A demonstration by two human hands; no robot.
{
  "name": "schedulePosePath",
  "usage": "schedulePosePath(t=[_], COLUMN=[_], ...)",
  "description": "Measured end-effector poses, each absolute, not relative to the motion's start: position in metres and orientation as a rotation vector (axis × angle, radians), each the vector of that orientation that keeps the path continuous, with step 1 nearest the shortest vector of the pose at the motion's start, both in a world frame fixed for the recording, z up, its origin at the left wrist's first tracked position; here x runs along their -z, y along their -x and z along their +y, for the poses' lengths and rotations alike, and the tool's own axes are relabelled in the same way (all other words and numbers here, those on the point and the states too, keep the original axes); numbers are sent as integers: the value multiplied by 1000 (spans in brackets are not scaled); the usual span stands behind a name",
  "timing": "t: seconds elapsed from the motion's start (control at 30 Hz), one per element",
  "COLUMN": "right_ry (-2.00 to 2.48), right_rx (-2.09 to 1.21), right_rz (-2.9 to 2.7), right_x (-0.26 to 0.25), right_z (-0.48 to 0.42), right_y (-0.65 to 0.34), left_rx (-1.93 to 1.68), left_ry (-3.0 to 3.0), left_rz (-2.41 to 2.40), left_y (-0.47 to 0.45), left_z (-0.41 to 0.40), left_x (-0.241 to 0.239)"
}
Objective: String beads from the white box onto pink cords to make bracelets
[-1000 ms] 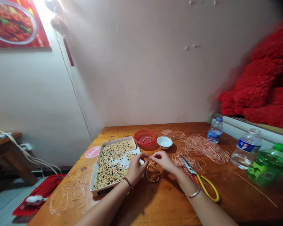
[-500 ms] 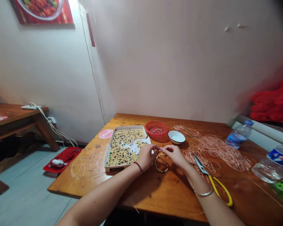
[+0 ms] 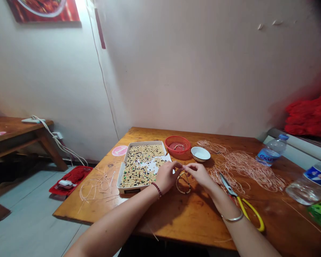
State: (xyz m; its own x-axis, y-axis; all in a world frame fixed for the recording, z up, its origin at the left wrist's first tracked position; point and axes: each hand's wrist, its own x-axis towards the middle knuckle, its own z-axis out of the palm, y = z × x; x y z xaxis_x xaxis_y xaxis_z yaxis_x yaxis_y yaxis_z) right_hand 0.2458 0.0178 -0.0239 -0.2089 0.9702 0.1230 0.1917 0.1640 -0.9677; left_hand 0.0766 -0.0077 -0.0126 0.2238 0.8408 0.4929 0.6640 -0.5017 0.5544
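A beaded bracelet, a loop of pale beads with a few dark ones, hangs just beneath my two hands above the wooden table. My left hand pinches the cord at the top of the loop, beside the right edge of the bead box. Fingertips of my right hand meet the left ones and pinch the cord from the other side. The cord between the fingertips is too fine to make out fully. The white box holds many pale, dark and green beads.
Behind my hands stand a red basket and a small white bowl. Pink cord is heaped to the right, near yellow-handled scissors. Two plastic bottles, one a blue-capped bottle, stand at the right edge. Loose cords lie left.
The view has shifted very slightly. Both hands stay pinched together over the bracelet, with only a small movement of the fingers.
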Motion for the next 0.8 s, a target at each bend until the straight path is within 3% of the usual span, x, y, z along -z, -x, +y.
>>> schedulePosePath(t=[0.2,0.8], right_ry=[1111,1137], right_rx=[-1154,-1260], right_rz=[-1548,-1583], right_x=[21,16], right_z=[17,17], right_y=[-246,-254], left_rx=[-1227,-1135], left_ry=[-2151,-2234], left_rz=[1192,1257], left_y=[-77,-71], left_z=[-6,5], left_x=[11,7])
